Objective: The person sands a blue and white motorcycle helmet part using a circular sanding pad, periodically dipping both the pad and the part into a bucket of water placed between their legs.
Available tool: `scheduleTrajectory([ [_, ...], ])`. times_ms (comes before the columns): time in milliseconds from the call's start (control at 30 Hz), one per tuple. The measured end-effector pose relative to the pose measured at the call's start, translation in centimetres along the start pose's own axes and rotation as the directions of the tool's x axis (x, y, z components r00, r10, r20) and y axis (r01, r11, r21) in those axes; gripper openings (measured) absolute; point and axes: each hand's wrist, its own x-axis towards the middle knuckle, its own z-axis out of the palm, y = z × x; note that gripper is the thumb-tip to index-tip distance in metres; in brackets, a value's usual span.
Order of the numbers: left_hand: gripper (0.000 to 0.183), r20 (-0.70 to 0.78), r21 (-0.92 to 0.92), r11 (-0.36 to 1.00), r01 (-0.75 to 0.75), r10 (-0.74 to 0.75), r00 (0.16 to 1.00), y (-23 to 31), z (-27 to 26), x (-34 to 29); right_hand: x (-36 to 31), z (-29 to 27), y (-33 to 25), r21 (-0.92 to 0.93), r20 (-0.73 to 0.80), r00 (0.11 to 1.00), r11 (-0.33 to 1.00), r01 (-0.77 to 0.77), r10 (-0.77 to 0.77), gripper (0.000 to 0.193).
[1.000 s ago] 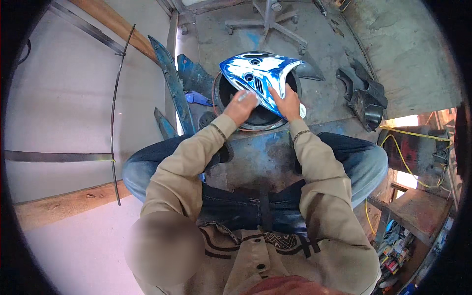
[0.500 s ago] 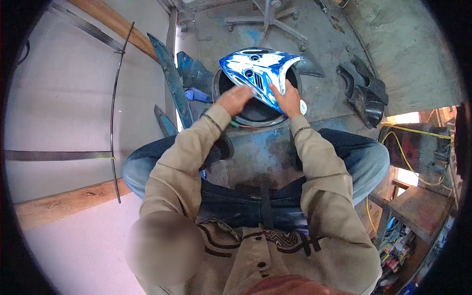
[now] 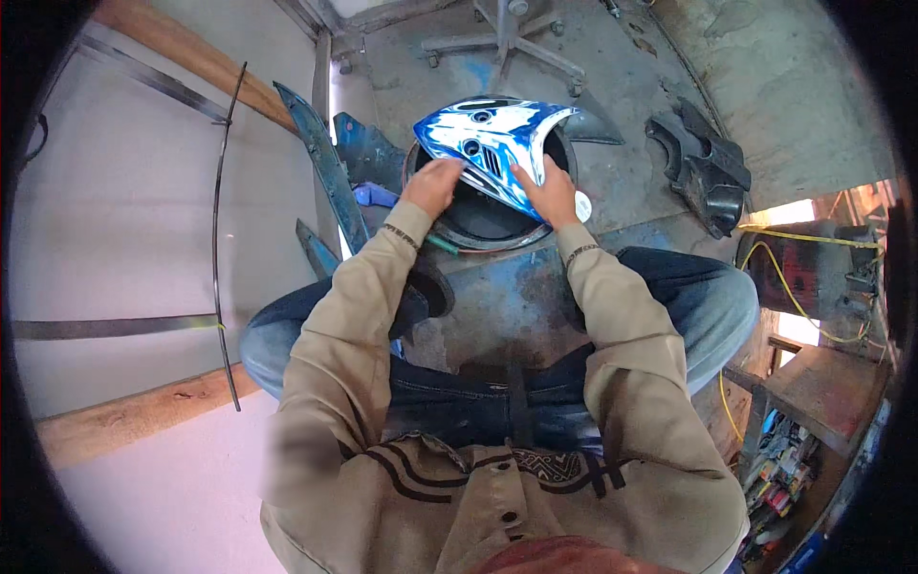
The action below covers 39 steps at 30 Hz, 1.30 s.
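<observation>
A shiny blue-and-white plastic fairing panel, with round holes and a slotted vent, rests over a round black tub. My right hand grips the panel by its lower right edge, thumb on top and fingers underneath. Against the panel's lower left edge, my left hand is closed in a pinch. Whatever sits between its fingertips is too small or hidden to make out. Just right of my right hand, a small white disc shows beside the tub.
Dark blue body panels lean at the left by the white wall. Black moulded parts lie on the floor to the right. A wheeled chair base stands at the far side. A yellow cable hangs near a wooden shelf.
My left hand has shifted left and slightly toward me along the panel's edge. My right hand keeps its grip. The whole view has turned a little.
</observation>
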Motion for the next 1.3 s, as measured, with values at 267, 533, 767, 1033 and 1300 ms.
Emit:
scheduleTrajectory([
  [267,0.031,0.101,0.102,0.956,-0.275,0.265,0.959,5.1,2.3,-0.3,-0.2,0.2,0.5,0.015,0.053,0.997,0.998,-0.059,0.058,0.070],
  [533,0.030,0.053,0.179,0.983,-0.036,0.027,0.998,2.0,0.9,0.0,0.1,0.0,0.3,-0.005,0.080,0.993,0.996,-0.086,0.086,0.078],
  [767,0.027,0.144,0.284,0.952,-0.111,0.072,0.987,0.7,0.5,1.0,-0.1,-0.3,-0.1,-0.038,0.040,0.997,0.997,-0.067,0.069,0.073],
  [1033,0.030,0.109,0.039,0.983,-0.182,0.177,0.978,6.7,1.6,-0.1,0.1,0.2,0.0,-0.067,-0.026,0.999,0.997,-0.044,0.042,0.062],
  [1300,0.020,0.063,0.224,0.973,0.050,-0.065,0.996,-1.0,-1.6,0.9,-0.1,-0.2,-0.7,0.002,0.021,0.999,1.000,-0.031,0.031,0.068],
])
